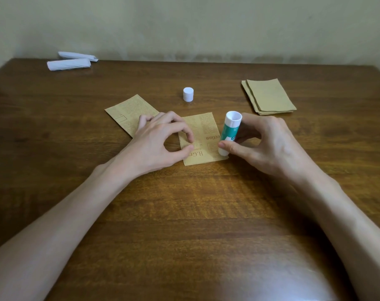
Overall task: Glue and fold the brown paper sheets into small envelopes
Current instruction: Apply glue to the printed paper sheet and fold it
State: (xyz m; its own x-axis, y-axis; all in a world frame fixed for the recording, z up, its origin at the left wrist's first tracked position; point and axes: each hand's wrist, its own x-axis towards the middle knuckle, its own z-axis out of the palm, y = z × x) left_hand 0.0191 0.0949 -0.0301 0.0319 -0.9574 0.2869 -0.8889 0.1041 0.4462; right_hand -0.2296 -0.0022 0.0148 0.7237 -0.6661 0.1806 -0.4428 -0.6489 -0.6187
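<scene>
A printed brown sheet (203,135) lies flat on the wooden table (184,213), its lettering upside down to the person. The left hand (156,140) has its fingers curled, and the tips of thumb and forefinger meet in a pinch at the sheet's left edge. The other fingers reach over a second printed sheet (128,114), which lies just left of the first and at an angle to it. The right hand (265,144) grips a green-and-white glue stick (229,131) between thumb and fingers. The stick is tilted, and its lower end rests on the sheet's right edge near the closest corner. Beyond the sheet a white cap (188,94) stands alone. Farther back and to the right of the sheet lies a stack of plain brown sheets (269,96). Far beyond the sheet to the left, two white paper rolls (69,64) lie near the wall.
</scene>
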